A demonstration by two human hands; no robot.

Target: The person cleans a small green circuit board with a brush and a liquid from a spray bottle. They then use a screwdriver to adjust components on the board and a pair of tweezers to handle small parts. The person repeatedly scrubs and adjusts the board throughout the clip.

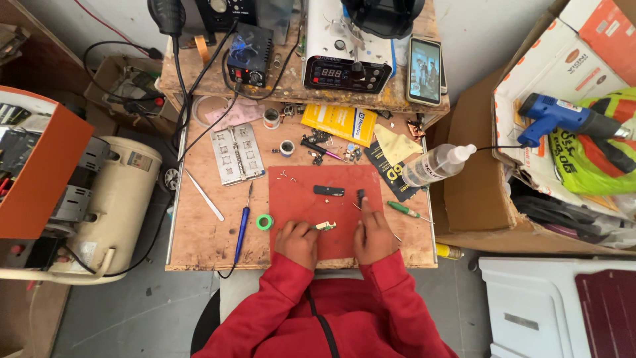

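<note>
Both hands rest on a red work mat (298,199) on a small wooden bench. My left hand (296,242) is curled around a thin tool whose tip touches a small pale part (326,226) on the mat. My right hand (372,233) lies on the mat, its fingers stretched toward a small black piece (361,196). A second black bar-shaped part (328,191) sits farther up the mat. Whether the right hand pinches anything is hard to tell.
A blue-handled tool (242,225), metal tweezers (204,195), a green tape ring (264,221) and a metal jig plate (236,153) lie to the left. A green screwdriver (404,210) and clear squeeze bottle (438,164) are on the right. Soldering stations (344,66) and a phone (424,71) stand behind.
</note>
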